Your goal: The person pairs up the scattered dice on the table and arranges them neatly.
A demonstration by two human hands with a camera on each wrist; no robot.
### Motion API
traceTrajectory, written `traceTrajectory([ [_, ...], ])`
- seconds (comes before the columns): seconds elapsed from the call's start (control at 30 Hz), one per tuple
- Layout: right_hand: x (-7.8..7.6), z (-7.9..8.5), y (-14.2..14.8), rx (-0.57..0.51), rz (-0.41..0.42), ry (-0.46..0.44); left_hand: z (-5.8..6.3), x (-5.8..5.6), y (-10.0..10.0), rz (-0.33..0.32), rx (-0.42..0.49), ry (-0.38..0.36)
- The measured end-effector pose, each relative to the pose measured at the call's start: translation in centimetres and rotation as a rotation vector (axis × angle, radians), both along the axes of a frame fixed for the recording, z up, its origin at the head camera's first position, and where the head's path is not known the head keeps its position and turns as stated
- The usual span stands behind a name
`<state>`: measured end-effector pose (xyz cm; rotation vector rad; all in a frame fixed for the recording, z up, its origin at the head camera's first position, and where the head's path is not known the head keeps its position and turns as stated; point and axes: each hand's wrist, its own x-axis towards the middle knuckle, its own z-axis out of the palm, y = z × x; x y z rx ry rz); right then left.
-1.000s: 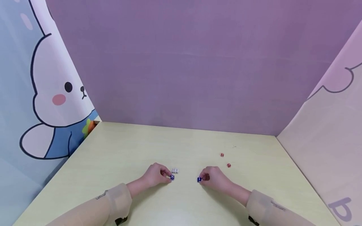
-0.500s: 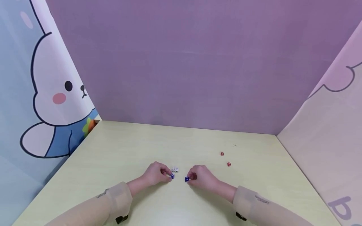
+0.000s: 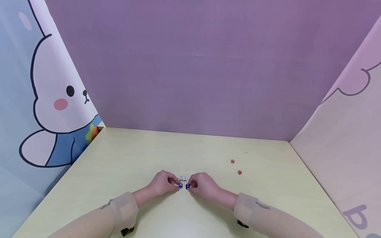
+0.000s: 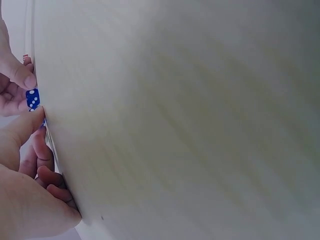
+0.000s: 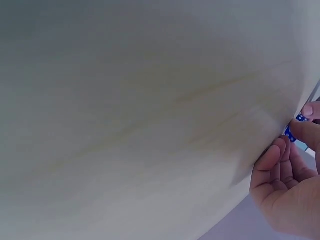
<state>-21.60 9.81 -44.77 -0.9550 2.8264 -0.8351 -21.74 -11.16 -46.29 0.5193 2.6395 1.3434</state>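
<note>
Near the middle of the table, my left hand point(image 3: 162, 182) pinches a blue die point(image 3: 180, 185) between thumb and fingers. Facing it from the right, my right hand point(image 3: 203, 186) pinches a second blue die point(image 3: 188, 186). A narrow gap separates the two blue dice. Just behind them, two white dice point(image 3: 183, 178) sit side by side. In the left wrist view, the right hand's blue die point(image 4: 33, 99) shows white pips, while the left hand's own die is mostly hidden behind its thumb. The right wrist view shows the right hand's die point(image 5: 290, 134) at its fingertips.
Two red dice point(image 3: 232, 161) point(image 3: 239, 172) lie apart on the table point(image 3: 134, 148), back and right of my right hand. A purple panel point(image 3: 190, 82) rises at the table's back edge, with printed cloths along the left and right sides.
My right hand has moved left with its blue die, bringing it close to the other blue die. The left hand, white dice and red dice have stayed in place.
</note>
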Motion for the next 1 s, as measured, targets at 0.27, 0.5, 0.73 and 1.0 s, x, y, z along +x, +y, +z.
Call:
traceTrajectory([
  [0.27,-0.06,0.07,-0.85,0.007,-0.002,0.022,-0.01,-0.05,-0.04,-0.005,0.004,0.015],
  [0.5,-0.12,0.00,-1.01,0.021,-0.012,0.018,0.04,-0.01,-0.05,-0.003,0.008,0.009],
  [0.73,-0.13,-0.01,-0.96,0.012,-0.005,0.000,0.07,0.03,-0.03,-0.006,0.008,0.006],
  [1.0,-0.08,0.08,-0.31,-0.022,0.005,-0.047,0.11,0.09,-0.02,0.001,0.017,-0.004],
])
